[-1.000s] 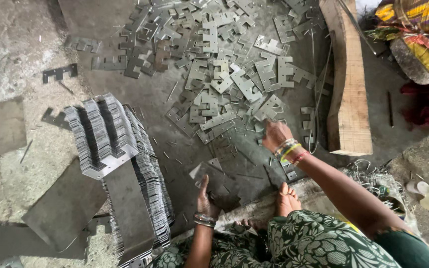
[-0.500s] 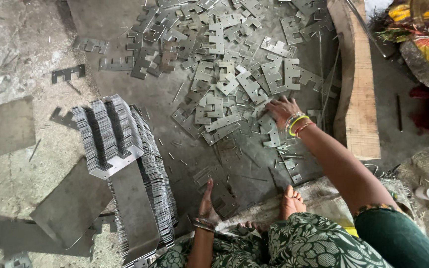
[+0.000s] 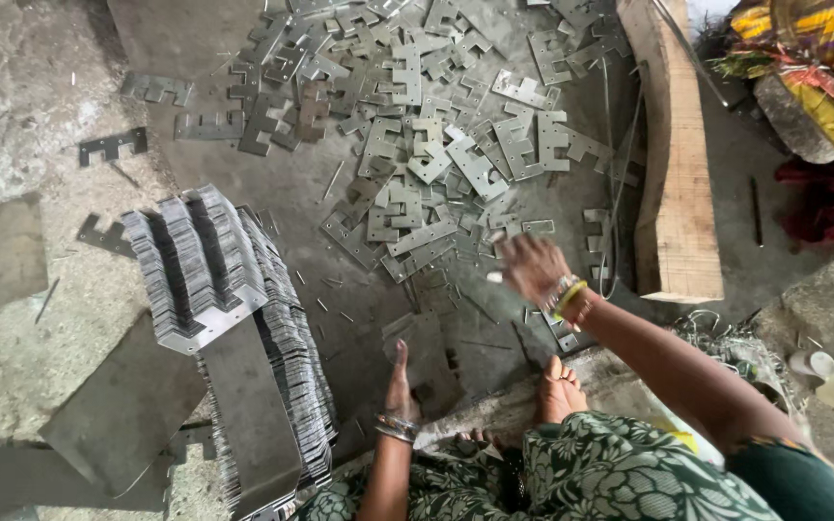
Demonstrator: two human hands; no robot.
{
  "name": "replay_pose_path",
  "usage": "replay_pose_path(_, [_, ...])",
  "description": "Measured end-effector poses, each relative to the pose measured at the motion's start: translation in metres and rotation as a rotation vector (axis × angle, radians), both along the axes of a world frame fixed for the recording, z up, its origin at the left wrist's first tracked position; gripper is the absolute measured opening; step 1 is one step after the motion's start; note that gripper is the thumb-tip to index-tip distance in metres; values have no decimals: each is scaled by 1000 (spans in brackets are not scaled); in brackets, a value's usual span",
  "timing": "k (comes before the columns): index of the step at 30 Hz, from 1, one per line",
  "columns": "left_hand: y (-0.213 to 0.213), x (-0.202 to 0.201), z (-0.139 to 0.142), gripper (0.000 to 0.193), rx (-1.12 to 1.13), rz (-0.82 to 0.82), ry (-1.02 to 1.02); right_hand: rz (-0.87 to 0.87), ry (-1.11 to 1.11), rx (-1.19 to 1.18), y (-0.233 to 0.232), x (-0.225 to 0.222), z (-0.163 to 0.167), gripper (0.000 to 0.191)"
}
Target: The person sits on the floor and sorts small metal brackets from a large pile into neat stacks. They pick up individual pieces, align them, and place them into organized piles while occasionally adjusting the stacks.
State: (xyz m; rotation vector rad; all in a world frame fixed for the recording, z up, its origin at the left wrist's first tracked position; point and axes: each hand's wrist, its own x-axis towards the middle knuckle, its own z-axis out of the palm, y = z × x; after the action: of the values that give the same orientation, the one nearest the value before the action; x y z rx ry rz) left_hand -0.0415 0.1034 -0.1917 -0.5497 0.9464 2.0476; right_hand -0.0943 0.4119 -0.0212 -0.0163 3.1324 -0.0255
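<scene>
Progress, judged from how things lie: the loose pile of notched metal plates (image 3: 436, 145) is the biggest thing on the floor and covers most of the upper middle, so I'd say the bulk is unsorted; the stacked plates (image 3: 209, 265) at your left are a sizeable block, packed on edge in tight rows with more banked up below them towards your knee, so a fair share is done, less than half by my guess.

Wooden beam (image 3: 676, 154) bounds the pile on the right, long axis running away from you.

Orientation: stacked rows run upper-left to lower-right, with the notched ends lined up along the front; loose plates lie flat and point every way, no common axis; the long strips (image 3: 422, 243) just beside your hand lie diagonal, lower-left to upper-right.

Your right hand (image 3: 533, 268) is over the near edge of the loose pile, fingers down and partly curled; it's motion-blurred, so I can't tell if it has hold of a plate. Your left hand isn't in frame; only your feet show below.
</scene>
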Motion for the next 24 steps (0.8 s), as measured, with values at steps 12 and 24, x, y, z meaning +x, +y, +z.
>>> replay_pose_path(12, [-13,14,-26,89,-112,89,32,-706,-181,-517,-7,-21,-2,73])
replay_pose_path(24, [-18,2,-18,94,-313,181,363,-512,-344,-8,14,13,-2,75])
